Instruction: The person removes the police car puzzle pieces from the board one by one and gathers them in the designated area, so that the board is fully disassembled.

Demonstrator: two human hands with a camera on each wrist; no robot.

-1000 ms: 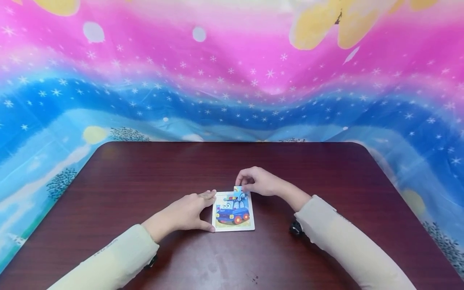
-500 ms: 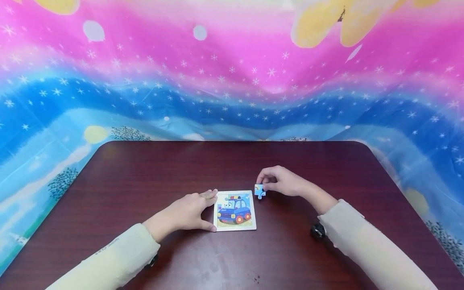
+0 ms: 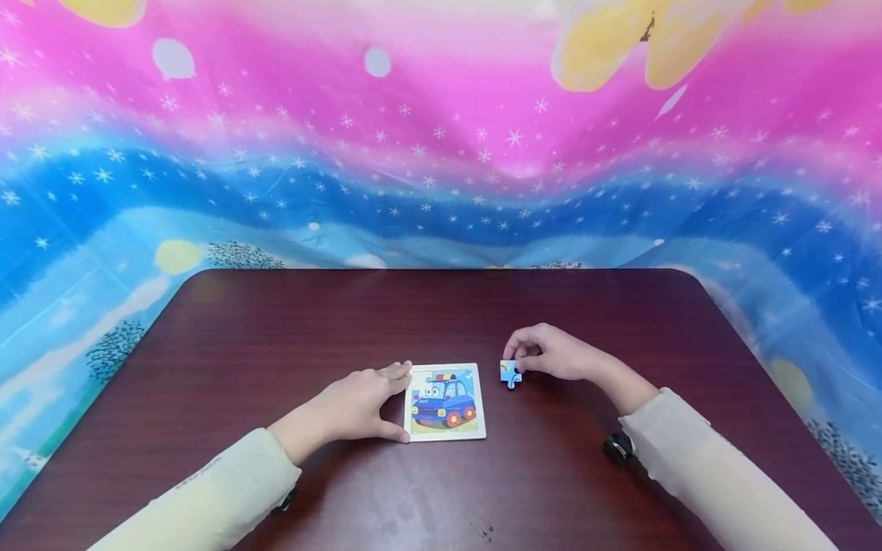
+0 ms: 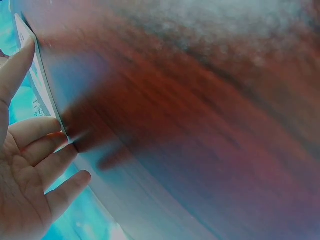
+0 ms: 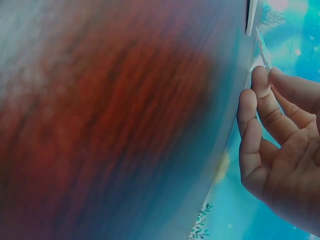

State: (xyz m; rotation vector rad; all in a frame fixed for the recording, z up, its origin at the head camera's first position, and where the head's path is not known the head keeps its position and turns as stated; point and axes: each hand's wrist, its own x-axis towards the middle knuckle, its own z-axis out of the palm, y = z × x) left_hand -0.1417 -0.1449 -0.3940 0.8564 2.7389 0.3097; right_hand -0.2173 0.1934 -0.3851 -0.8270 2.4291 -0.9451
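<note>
On the table lies a small square jigsaw puzzle board (image 3: 481, 417), white-rimmed, with a blue cartoon car picture inside. My left hand (image 3: 354, 402) holds it at its left side, thumb at the near corner and fingertips at the far corner. To the right of the board, my right hand (image 3: 551, 353) pinches a light blue puzzle piece (image 3: 511, 373) between thumb and finger, a tab pointing down. In the right wrist view the puzzle piece (image 5: 263, 49) appears edge-on above the fingertips. The left wrist view shows the board's edge (image 4: 47, 87) between thumb and fingers.
The dark red-brown table (image 3: 310, 314) has rounded far corners. A pink and blue printed cloth (image 3: 441, 138) hangs behind it and along both sides. Small dark marks (image 3: 486, 529) show on the tabletop near the front.
My right hand has moved the puzzle piece from over the board's upper right corner to the right, off the board, then slightly nearer. My left hand stays at the board's left side.
</note>
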